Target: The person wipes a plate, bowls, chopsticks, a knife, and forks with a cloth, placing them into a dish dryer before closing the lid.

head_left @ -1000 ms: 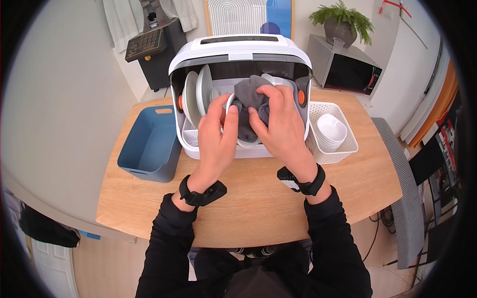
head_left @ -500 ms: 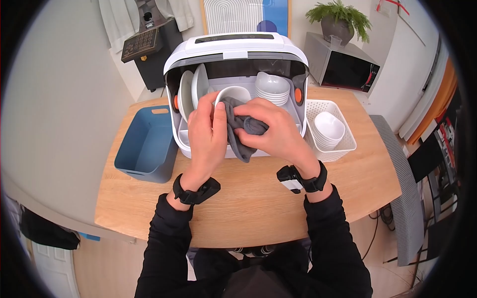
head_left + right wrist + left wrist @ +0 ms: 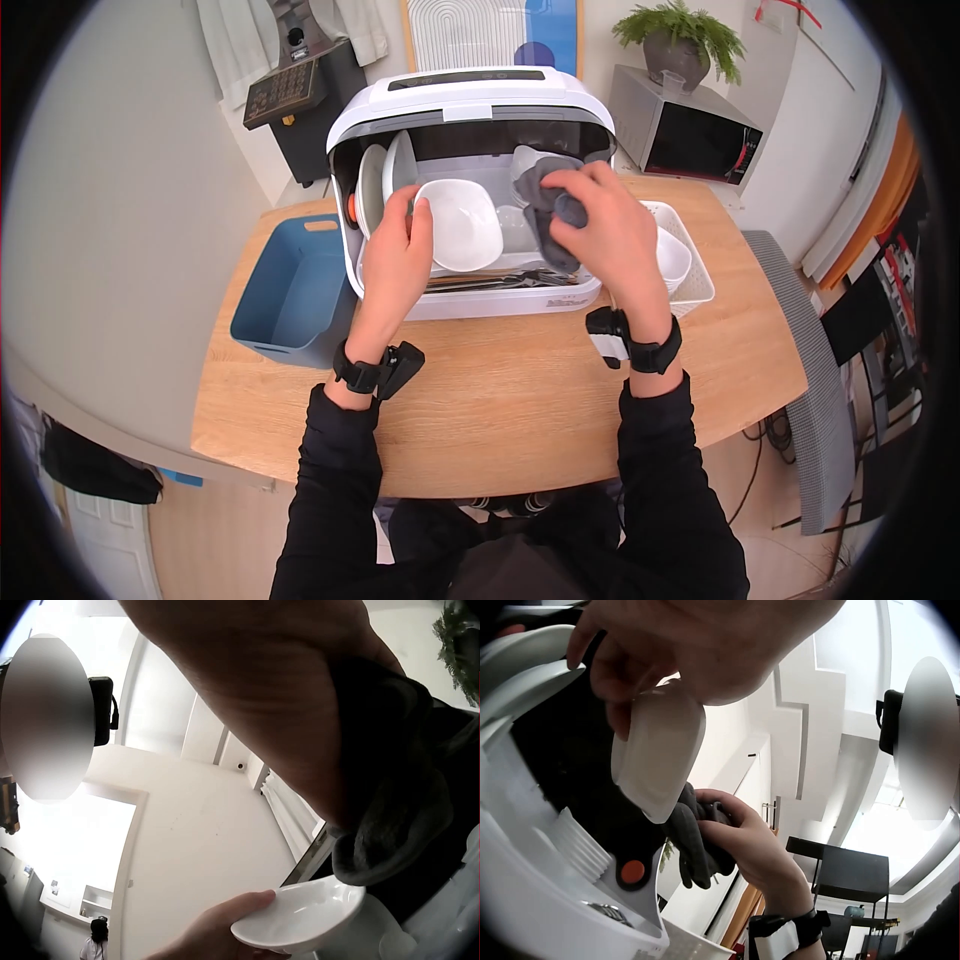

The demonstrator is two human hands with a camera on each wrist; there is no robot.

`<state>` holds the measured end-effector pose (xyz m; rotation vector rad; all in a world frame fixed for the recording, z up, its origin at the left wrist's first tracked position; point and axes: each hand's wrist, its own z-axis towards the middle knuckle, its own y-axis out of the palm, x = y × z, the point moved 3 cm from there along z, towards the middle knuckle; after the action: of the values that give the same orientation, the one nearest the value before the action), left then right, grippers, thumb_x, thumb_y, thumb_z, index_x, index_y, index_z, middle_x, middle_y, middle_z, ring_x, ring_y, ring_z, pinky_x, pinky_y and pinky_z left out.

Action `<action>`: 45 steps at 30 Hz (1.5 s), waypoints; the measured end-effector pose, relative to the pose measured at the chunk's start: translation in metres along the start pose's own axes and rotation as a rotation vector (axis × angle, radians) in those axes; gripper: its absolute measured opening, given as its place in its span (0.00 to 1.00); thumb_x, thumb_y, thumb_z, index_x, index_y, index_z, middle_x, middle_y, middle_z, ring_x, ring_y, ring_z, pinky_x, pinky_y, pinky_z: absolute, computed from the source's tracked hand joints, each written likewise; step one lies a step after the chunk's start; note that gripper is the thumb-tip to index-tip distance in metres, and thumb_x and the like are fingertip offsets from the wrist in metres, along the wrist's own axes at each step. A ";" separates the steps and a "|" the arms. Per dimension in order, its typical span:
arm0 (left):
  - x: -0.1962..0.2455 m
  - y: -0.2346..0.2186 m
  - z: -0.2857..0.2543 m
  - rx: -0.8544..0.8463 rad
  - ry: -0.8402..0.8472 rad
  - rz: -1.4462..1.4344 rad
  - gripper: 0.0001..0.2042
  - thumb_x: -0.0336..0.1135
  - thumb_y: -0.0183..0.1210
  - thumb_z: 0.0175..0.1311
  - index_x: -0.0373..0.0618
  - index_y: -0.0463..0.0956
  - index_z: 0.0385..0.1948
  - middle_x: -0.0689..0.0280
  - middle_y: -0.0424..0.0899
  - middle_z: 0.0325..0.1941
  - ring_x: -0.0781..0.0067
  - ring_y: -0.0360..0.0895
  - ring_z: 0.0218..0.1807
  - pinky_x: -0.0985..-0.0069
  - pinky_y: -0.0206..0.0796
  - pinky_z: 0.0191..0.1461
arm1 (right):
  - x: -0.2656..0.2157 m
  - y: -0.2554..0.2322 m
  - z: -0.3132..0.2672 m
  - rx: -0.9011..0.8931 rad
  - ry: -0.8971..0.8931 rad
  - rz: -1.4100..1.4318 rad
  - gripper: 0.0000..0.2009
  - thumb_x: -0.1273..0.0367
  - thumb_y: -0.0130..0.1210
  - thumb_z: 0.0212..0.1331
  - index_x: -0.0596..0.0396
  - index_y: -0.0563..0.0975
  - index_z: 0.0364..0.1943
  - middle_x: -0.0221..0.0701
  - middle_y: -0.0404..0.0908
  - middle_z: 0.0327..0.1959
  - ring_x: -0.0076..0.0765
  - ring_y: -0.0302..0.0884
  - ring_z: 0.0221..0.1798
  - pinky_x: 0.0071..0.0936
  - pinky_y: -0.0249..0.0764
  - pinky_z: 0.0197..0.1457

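My left hand (image 3: 393, 265) grips a white square-rimmed bowl (image 3: 460, 228) by its left edge, thumb on the rim, over the front of an open white dish cabinet (image 3: 480, 306). The bowl's bare inside faces up toward the head camera. To its right, my right hand (image 3: 618, 235) pinches a bunched dark grey cloth (image 3: 552, 240), which hangs down apart from the bowl. Behind the cloth, a stack of white bowls (image 3: 581, 851) stands in the cabinet, mostly hidden in the head view. White plates (image 3: 399, 172) stand upright at the cabinet's left side.
Cutlery (image 3: 515, 281) lies along the cabinet's front. Left of the cabinet is a blue bin (image 3: 290, 290). A white perforated basket (image 3: 700, 285) on the right holds white bowls (image 3: 674, 260), partly behind my right hand. The wooden table (image 3: 500, 420) extends toward me; a microwave (image 3: 690, 130) stands behind.
My right hand has drawn the grey cloth out of the bowl and moved it right. My left hand has shifted slightly left, and the bowl now shows its whole inside.
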<state>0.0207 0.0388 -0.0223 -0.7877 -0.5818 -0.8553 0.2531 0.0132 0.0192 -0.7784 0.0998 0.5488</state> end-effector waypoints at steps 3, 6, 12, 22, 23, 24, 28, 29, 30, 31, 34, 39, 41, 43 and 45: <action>-0.016 0.011 0.006 -0.115 -0.084 0.105 0.19 0.46 0.45 0.73 0.39 0.74 0.50 0.52 0.85 0.32 0.53 0.83 0.38 0.63 0.71 0.43 | 0.013 -0.012 0.001 0.032 0.069 -0.034 0.18 0.70 0.65 0.43 0.39 0.82 0.43 0.27 0.76 0.38 0.40 0.80 0.40 0.34 0.75 0.39; -0.034 0.029 0.025 -0.215 -0.130 0.164 0.18 0.44 0.43 0.72 0.41 0.75 0.47 0.53 0.85 0.28 0.53 0.83 0.37 0.63 0.71 0.43 | 0.021 -0.009 0.002 0.053 0.072 -0.061 0.18 0.70 0.66 0.43 0.39 0.82 0.43 0.27 0.76 0.38 0.40 0.80 0.40 0.34 0.76 0.38; -0.056 0.066 0.073 -0.467 -0.205 0.124 0.17 0.38 0.42 0.65 0.32 0.76 0.39 0.55 0.81 0.18 0.60 0.82 0.25 0.64 0.71 0.37 | 0.036 -0.007 0.005 -0.014 0.096 -0.073 0.18 0.69 0.66 0.42 0.38 0.82 0.43 0.29 0.76 0.37 0.41 0.80 0.39 0.34 0.77 0.39; -0.070 0.102 0.076 -0.592 -0.357 0.110 0.18 0.36 0.43 0.61 0.30 0.78 0.22 0.54 0.82 0.18 0.66 0.73 0.17 0.67 0.65 0.24 | 0.053 -0.008 0.021 -0.181 -0.011 -0.246 0.17 0.68 0.67 0.42 0.38 0.84 0.41 0.33 0.79 0.37 0.43 0.82 0.39 0.38 0.78 0.40; -0.070 0.104 0.075 -0.604 -0.366 0.109 0.18 0.36 0.43 0.62 0.29 0.77 0.26 0.55 0.81 0.19 0.69 0.71 0.16 0.69 0.63 0.21 | 0.055 -0.008 0.022 -0.186 -0.017 -0.254 0.17 0.68 0.67 0.42 0.38 0.84 0.40 0.33 0.79 0.37 0.43 0.82 0.40 0.38 0.78 0.40; -0.070 0.106 0.073 -0.617 -0.374 0.109 0.17 0.35 0.42 0.63 0.28 0.77 0.29 0.55 0.81 0.19 0.71 0.69 0.14 0.70 0.60 0.19 | 0.057 -0.010 0.021 -0.190 -0.023 -0.263 0.16 0.68 0.67 0.42 0.38 0.84 0.40 0.33 0.80 0.37 0.43 0.82 0.40 0.38 0.78 0.40; -0.066 0.110 0.065 -0.620 -0.430 0.087 0.19 0.35 0.41 0.64 0.24 0.76 0.36 0.52 0.83 0.22 0.73 0.67 0.13 0.72 0.59 0.17 | 0.060 -0.014 0.019 -0.218 -0.013 -0.278 0.17 0.67 0.67 0.42 0.37 0.83 0.41 0.32 0.80 0.37 0.42 0.82 0.41 0.38 0.78 0.41; -0.063 0.111 0.063 -0.632 -0.424 0.099 0.19 0.35 0.41 0.64 0.24 0.76 0.37 0.51 0.84 0.22 0.73 0.67 0.13 0.71 0.60 0.17 | 0.060 -0.015 0.018 -0.241 -0.001 -0.286 0.17 0.67 0.66 0.43 0.36 0.83 0.41 0.31 0.79 0.37 0.42 0.81 0.42 0.37 0.77 0.41; -0.061 0.112 0.062 -0.644 -0.417 0.112 0.19 0.35 0.41 0.64 0.24 0.75 0.37 0.51 0.84 0.22 0.72 0.68 0.13 0.71 0.61 0.17 | 0.060 -0.016 0.018 -0.264 0.012 -0.294 0.17 0.67 0.65 0.43 0.35 0.82 0.42 0.31 0.78 0.37 0.41 0.81 0.42 0.37 0.76 0.41; -0.058 0.113 0.061 -0.656 -0.409 0.125 0.19 0.35 0.41 0.64 0.23 0.75 0.38 0.51 0.84 0.23 0.72 0.68 0.13 0.71 0.61 0.18 | 0.062 -0.016 0.018 -0.259 -0.004 -0.293 0.17 0.67 0.65 0.43 0.35 0.82 0.42 0.31 0.78 0.37 0.41 0.81 0.42 0.37 0.76 0.41; -0.056 0.117 0.055 -0.565 -0.384 0.159 0.17 0.33 0.44 0.59 0.25 0.78 0.28 0.47 0.84 0.23 0.60 0.80 0.21 0.67 0.70 0.28 | 0.064 -0.013 0.014 -0.252 -0.025 -0.295 0.17 0.66 0.65 0.44 0.35 0.82 0.42 0.31 0.78 0.36 0.42 0.80 0.42 0.37 0.76 0.41; -0.067 0.121 0.060 -0.653 -0.175 0.489 0.18 0.36 0.46 0.59 0.27 0.80 0.33 0.46 0.84 0.28 0.51 0.83 0.27 0.59 0.72 0.33 | 0.065 -0.017 0.007 -0.259 -0.023 -0.320 0.16 0.65 0.67 0.44 0.35 0.83 0.41 0.31 0.79 0.39 0.42 0.82 0.42 0.38 0.78 0.41; -0.064 0.120 0.061 -0.640 -0.118 0.623 0.18 0.38 0.49 0.57 0.30 0.82 0.31 0.46 0.85 0.32 0.47 0.84 0.33 0.57 0.73 0.40 | 0.066 -0.021 0.004 -0.262 -0.012 -0.313 0.16 0.65 0.67 0.44 0.34 0.83 0.42 0.31 0.79 0.39 0.41 0.82 0.42 0.38 0.78 0.42; -0.061 0.117 0.056 -0.568 -0.055 0.704 0.17 0.39 0.51 0.55 0.33 0.84 0.29 0.47 0.85 0.35 0.46 0.84 0.39 0.56 0.73 0.46 | 0.066 -0.027 0.002 -0.262 -0.002 -0.314 0.16 0.64 0.67 0.44 0.34 0.83 0.42 0.31 0.79 0.39 0.41 0.82 0.42 0.38 0.78 0.42; -0.055 0.115 0.054 -0.568 -0.073 0.733 0.17 0.40 0.52 0.55 0.34 0.84 0.32 0.48 0.86 0.37 0.45 0.83 0.43 0.57 0.73 0.48 | 0.067 -0.031 0.000 -0.264 0.004 -0.317 0.16 0.64 0.67 0.44 0.34 0.82 0.42 0.32 0.79 0.39 0.41 0.82 0.41 0.37 0.78 0.42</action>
<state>0.0798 0.1532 -0.0729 -1.4368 -0.0692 -0.2978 0.3262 0.0240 0.0199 -1.0303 -0.0940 0.2605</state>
